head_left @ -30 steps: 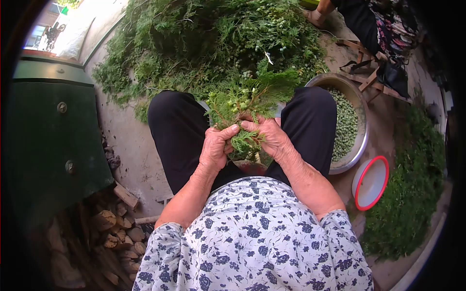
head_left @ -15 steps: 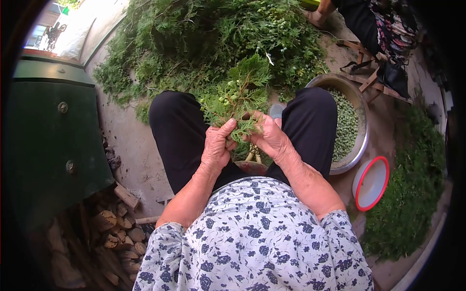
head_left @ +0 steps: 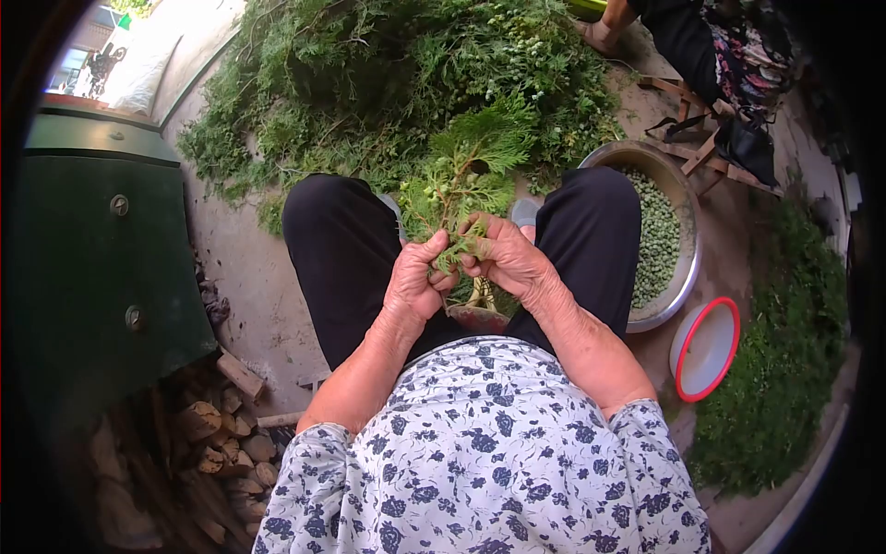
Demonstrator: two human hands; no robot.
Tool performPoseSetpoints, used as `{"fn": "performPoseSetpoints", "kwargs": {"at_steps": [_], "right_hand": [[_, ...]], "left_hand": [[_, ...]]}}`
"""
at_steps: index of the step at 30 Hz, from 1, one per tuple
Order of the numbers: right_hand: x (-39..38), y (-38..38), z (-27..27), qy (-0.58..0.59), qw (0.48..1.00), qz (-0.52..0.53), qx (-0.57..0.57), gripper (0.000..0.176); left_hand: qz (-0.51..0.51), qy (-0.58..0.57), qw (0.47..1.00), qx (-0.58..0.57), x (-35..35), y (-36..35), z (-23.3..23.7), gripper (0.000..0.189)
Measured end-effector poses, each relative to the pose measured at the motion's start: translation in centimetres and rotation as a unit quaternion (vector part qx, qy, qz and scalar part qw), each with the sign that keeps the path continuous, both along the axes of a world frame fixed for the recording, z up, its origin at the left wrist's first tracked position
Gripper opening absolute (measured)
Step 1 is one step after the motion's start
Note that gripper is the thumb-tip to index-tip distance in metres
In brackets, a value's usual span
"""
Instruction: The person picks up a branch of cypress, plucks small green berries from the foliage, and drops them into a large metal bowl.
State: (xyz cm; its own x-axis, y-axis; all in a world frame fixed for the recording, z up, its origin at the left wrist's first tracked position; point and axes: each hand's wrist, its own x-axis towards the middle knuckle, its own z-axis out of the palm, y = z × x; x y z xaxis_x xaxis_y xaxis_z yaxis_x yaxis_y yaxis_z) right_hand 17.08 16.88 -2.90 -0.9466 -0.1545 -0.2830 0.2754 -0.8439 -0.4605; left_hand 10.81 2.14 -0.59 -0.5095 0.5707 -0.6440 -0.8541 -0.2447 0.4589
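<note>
My left hand (head_left: pixel 417 279) is closed round the lower stem of an arborvitae sprig (head_left: pixel 449 192) that carries small green cones. The sprig stands up between my knees, its feathery tip pointing away from me. My right hand (head_left: pixel 509 261) is beside the left, its thumb and fingers pinched on the sprig's lower leaves; whether a cone is between the fingertips is hidden. Below my hands, partly covered, sits a reddish container (head_left: pixel 478 319) with pale stems above it.
A large heap of arborvitae branches (head_left: pixel 323 102) lies ahead. Right of my knee stands a metal basin (head_left: pixel 685 282) of green cones (head_left: pixel 655 245), near a red-rimmed bowl (head_left: pixel 707 351). Firewood (head_left: pixel 226 443) and a green cabinet (head_left: pixel 92 258) are left. Another person's hand (head_left: pixel 602 35) shows at upper right.
The sprig's tip has swung slightly right and away from me. My right fingers have shifted a little left and curled in closer to my left hand.
</note>
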Motion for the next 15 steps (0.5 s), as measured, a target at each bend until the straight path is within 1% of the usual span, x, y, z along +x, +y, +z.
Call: {"fn": "performPoseSetpoints", "kwargs": {"at_steps": [2, 3, 4, 6, 7, 8, 10, 12, 13, 15], "right_hand": [[-0.1, -0.2, 0.4, -0.008, 1.000, -0.012, 0.010, 0.016], [0.0, -0.2, 0.7, -0.018, 0.999, -0.024, 0.018, 0.016], [0.0, 0.2, 1.1, -0.017, 0.999, -0.026, 0.023, 0.016], [0.4, 1.0, 2.7, -0.038, 0.995, -0.080, 0.047, 0.019], [0.6, 1.7, 3.9, -0.032, 0.991, -0.104, 0.072, 0.019], [0.9, 2.6, 5.3, -0.023, 0.982, -0.140, 0.123, 0.019], [1.8, 4.3, 8.1, -0.001, 0.950, -0.221, 0.219, 0.018], [3.4, 6.8, 9.8, 0.003, 0.903, -0.313, 0.295, 0.018], [4.4, 8.3, 10.1, -0.005, 0.876, -0.359, 0.324, 0.018], [7.2, 12.0, 9.1, -0.036, 0.824, -0.415, 0.385, 0.022]], "left_hand": [[0.027, -0.045, 0.997, 0.061, -0.4, -0.4, -0.8, 0.020], [0.026, -0.043, 0.997, 0.064, -0.6, -0.6, -1.1, 0.020], [0.055, -0.052, 0.996, 0.050, -0.7, -0.5, -1.4, 0.020], [0.091, -0.075, 0.992, 0.035, -0.9, -0.4, -1.5, 0.023], [0.090, -0.077, 0.992, 0.037, -1.0, -0.4, -1.6, 0.023], [0.099, -0.081, 0.990, 0.051, -1.1, -0.5, -1.6, 0.023], [0.115, -0.085, 0.988, 0.058, -1.3, -0.7, -1.4, 0.022], [0.125, -0.091, 0.986, 0.062, -1.5, -0.5, -1.2, 0.025], [0.133, -0.096, 0.984, 0.066, -1.6, -0.4, -1.1, 0.029], [0.139, -0.101, 0.981, 0.089, -1.9, -0.3, -1.1, 0.029]]}}
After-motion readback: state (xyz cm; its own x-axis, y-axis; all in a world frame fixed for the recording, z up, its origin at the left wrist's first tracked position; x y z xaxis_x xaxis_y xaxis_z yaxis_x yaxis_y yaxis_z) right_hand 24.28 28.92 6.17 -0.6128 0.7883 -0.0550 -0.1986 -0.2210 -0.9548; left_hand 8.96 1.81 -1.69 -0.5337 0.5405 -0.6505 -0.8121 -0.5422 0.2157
